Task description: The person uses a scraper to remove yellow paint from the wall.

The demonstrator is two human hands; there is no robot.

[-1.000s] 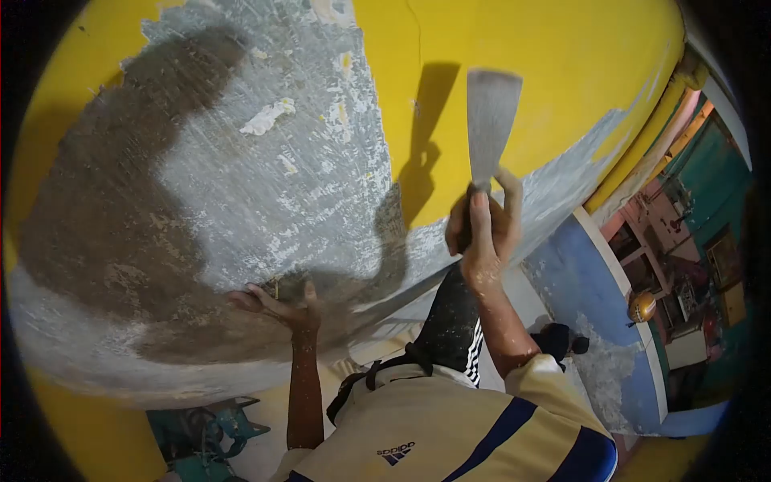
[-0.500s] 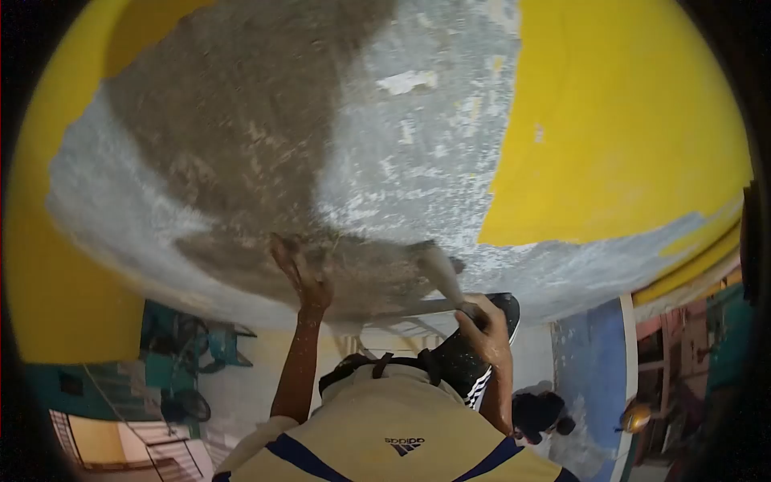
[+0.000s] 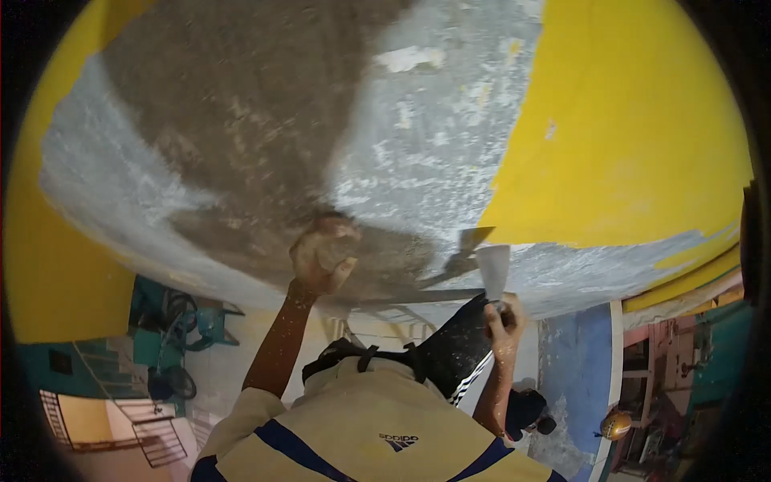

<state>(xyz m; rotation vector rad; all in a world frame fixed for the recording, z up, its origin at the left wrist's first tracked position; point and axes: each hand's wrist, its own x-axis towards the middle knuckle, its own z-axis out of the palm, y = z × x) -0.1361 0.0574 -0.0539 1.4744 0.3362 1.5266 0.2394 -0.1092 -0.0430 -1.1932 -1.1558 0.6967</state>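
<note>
My right hand [image 3: 505, 323] is closed around the handle of a scraper [image 3: 495, 268] with a wide, pale blade. The blade points up toward the wall [image 3: 418, 136] near the lower edge of its yellow paint [image 3: 626, 136]; I cannot tell whether it touches. My left hand [image 3: 320, 257] is raised at the shaded grey part of the wall, fingers apart and slightly bent, holding nothing. Whether its fingertips touch the surface is unclear. Pale specks dot both forearms. Bare grey patches with whitish remnants lie between the yellow areas.
Below me at the left are a bicycle [image 3: 178, 321] and a teal chair-like object [image 3: 210, 328]. A dark-clothed person [image 3: 526, 411] is down at the right, near a blue floor strip [image 3: 572, 377]. An orange round object [image 3: 616, 425] is farther right.
My right hand and the scraper have moved right, and the blade now stands more upright. My left hand has shifted slightly up and right, with its fingers turned. The view has shifted a little.
</note>
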